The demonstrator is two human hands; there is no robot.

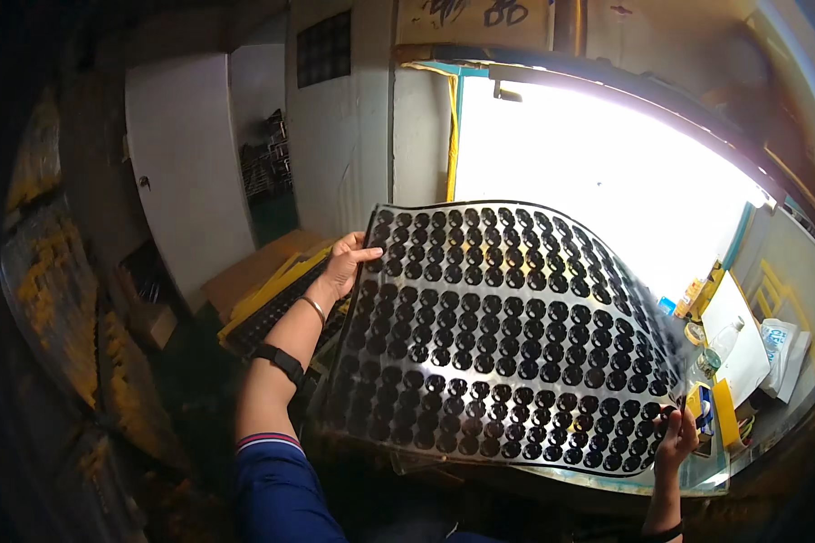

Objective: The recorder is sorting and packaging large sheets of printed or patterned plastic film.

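A large thin sheet (503, 339) with rows of shiny black round dots spans the space in front of me. It is tilted, and its upper right part bows in a curve. Gripping the upper left edge is my left hand (346, 262), with the thumb on the face of the sheet. My right hand (677, 436) pinches the lower right corner. The fingers behind the sheet are hidden from view. A dark wristband sits on my left forearm.
Behind the sheet glows a bright white lit panel (598, 136) under a shelf. On the right bench are a clear bottle (726, 337), a yellow box (732, 414) and a white bag (779, 348). Yellow-edged black sheets (272, 303) lie at left, before a white door (190, 172).
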